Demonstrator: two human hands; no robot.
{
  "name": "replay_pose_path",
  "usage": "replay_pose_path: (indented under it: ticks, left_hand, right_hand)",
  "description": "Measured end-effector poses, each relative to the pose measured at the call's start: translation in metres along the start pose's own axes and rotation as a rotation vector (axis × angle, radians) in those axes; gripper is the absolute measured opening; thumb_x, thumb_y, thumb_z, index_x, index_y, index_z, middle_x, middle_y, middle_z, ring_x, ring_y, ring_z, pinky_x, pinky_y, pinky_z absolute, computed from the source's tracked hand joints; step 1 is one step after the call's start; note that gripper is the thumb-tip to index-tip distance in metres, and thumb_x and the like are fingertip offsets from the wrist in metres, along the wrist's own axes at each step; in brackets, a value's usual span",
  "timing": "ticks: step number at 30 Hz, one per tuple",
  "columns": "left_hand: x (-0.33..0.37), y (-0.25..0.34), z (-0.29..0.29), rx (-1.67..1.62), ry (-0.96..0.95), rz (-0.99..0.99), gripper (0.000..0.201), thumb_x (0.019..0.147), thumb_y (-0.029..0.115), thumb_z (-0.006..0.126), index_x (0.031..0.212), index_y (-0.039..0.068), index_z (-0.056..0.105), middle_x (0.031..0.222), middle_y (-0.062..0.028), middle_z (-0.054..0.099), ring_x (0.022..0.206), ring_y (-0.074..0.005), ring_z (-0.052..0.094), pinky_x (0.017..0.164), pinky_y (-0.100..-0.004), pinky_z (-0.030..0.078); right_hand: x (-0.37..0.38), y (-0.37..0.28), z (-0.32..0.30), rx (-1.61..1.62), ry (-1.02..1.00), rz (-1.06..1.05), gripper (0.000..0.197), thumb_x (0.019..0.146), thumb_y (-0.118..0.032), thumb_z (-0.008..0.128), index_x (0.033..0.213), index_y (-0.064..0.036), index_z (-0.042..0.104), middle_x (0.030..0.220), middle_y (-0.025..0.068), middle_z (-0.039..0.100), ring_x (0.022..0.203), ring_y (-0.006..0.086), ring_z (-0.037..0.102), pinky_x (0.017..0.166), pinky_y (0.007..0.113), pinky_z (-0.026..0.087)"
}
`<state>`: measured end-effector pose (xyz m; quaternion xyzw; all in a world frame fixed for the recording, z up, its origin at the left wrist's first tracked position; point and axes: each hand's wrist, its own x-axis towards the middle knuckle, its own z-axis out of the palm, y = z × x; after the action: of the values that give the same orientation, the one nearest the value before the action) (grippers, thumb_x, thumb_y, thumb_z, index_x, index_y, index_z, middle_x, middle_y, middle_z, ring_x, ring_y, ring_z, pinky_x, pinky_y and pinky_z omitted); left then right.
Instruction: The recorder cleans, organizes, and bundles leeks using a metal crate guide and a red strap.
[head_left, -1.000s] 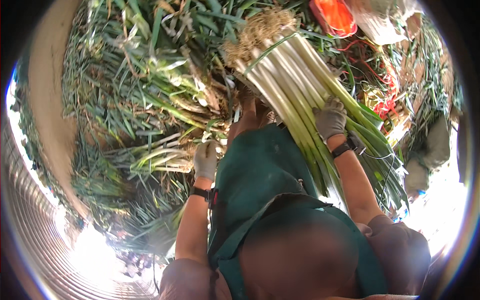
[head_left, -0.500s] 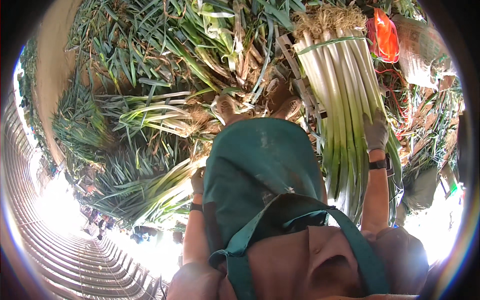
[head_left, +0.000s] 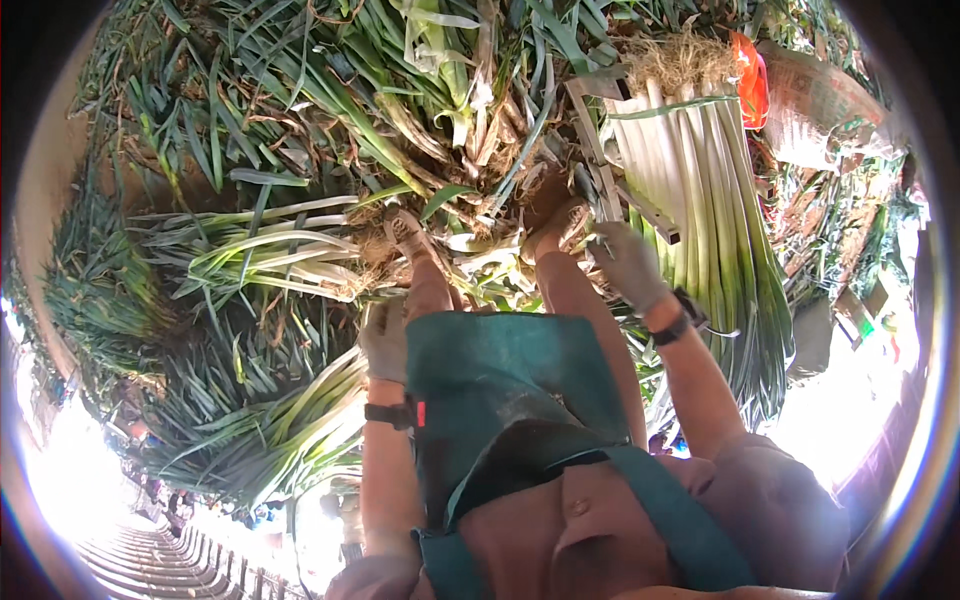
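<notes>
My right hand (head_left: 628, 264), in a pale glove, is off the leek bundle with its fingers loosely bent; I see nothing held in it. It is just left of a large bundle of leeks (head_left: 695, 180), white stalks bound with a green tie (head_left: 675, 107) below the roots. The bundle rests by a narrow frame (head_left: 592, 130). My left hand (head_left: 384, 342), also gloved, is at the left edge of my green apron (head_left: 500, 360), fingers pointing forward. Close to it are loose leeks (head_left: 330, 400) and, farther up, more leeks with roots (head_left: 290, 262).
Heaps of leeks (head_left: 230, 80) cover the ground ahead and to the left. An orange bag (head_left: 750, 80) and a translucent printed sack (head_left: 815, 100) are at the far right. My feet (head_left: 405, 232) stand among leaf scraps. Trimmed leaves (head_left: 815, 230) are scattered on the right.
My right hand has let go of the leek bundle's right side and moved left to its near-left edge. My left hand has come forward slightly. My legs now show beyond the apron.
</notes>
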<state>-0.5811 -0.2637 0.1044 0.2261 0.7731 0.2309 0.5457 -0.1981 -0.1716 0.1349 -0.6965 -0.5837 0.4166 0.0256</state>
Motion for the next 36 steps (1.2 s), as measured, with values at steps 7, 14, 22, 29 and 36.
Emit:
replay_pose_path:
  ticks: [7, 14, 22, 29, 36]
  left_hand:
    - [-0.019, 0.017, 0.017, -0.03, -0.245, -0.17, 0.021, 0.097, 0.016, 0.057, 0.105, -0.001, 0.067, 0.081, 0.0021, 0.06, 0.071, -0.0042, 0.05, 0.063, -0.0201, 0.04]
    - [-0.007, -0.004, -0.02, -0.172, -0.14, -0.407, 0.025, 0.097, 0.018, 0.054, 0.106, -0.002, 0.067, 0.088, -0.0042, 0.065, 0.077, -0.0096, 0.056, 0.072, -0.0241, 0.045]
    - [0.004, -0.023, -0.033, -0.238, -0.096, -0.465, 0.029, 0.097, 0.019, 0.053, 0.106, -0.005, 0.066, 0.094, -0.0099, 0.068, 0.084, -0.0164, 0.063, 0.079, -0.0288, 0.05]
    - [0.014, -0.016, -0.034, -0.289, -0.109, -0.534, 0.034, 0.098, 0.023, 0.052, 0.112, -0.006, 0.064, 0.103, -0.0121, 0.066, 0.093, -0.0193, 0.064, 0.083, -0.0309, 0.051]
    - [0.019, -0.033, -0.041, -0.308, -0.09, -0.576, 0.034, 0.099, 0.027, 0.055, 0.113, -0.002, 0.064, 0.099, -0.0094, 0.068, 0.09, -0.0176, 0.063, 0.081, -0.0299, 0.05]
  right_hand:
    - [0.077, -0.038, 0.122, 0.27, -0.309, 0.183, 0.033, 0.089, -0.032, 0.061, 0.106, -0.0045, 0.068, 0.097, 0.0148, 0.069, 0.091, 0.0282, 0.066, 0.081, 0.036, 0.05]
    - [0.181, -0.054, 0.178, 0.079, -0.37, 0.202, 0.042, 0.09, -0.038, 0.062, 0.114, -0.0033, 0.066, 0.1, 0.0123, 0.07, 0.089, 0.0213, 0.065, 0.085, 0.032, 0.049]
    - [0.267, -0.052, 0.182, 0.212, 0.263, 0.366, 0.062, 0.086, -0.036, 0.069, 0.133, 0.0, 0.051, 0.127, 0.0226, 0.058, 0.117, 0.0316, 0.057, 0.099, 0.037, 0.044]
    - [0.354, -0.052, 0.125, 0.527, -0.062, 0.554, 0.113, 0.068, -0.046, 0.084, 0.144, 0.0127, 0.022, 0.142, 0.0277, 0.043, 0.133, 0.0337, 0.042, 0.11, 0.042, 0.035]
    - [0.341, -0.093, 0.2, -0.131, -0.219, 0.112, 0.054, 0.076, -0.017, 0.074, 0.123, -0.002, 0.053, 0.106, 0.0163, 0.063, 0.091, 0.0277, 0.064, 0.083, 0.04, 0.053]
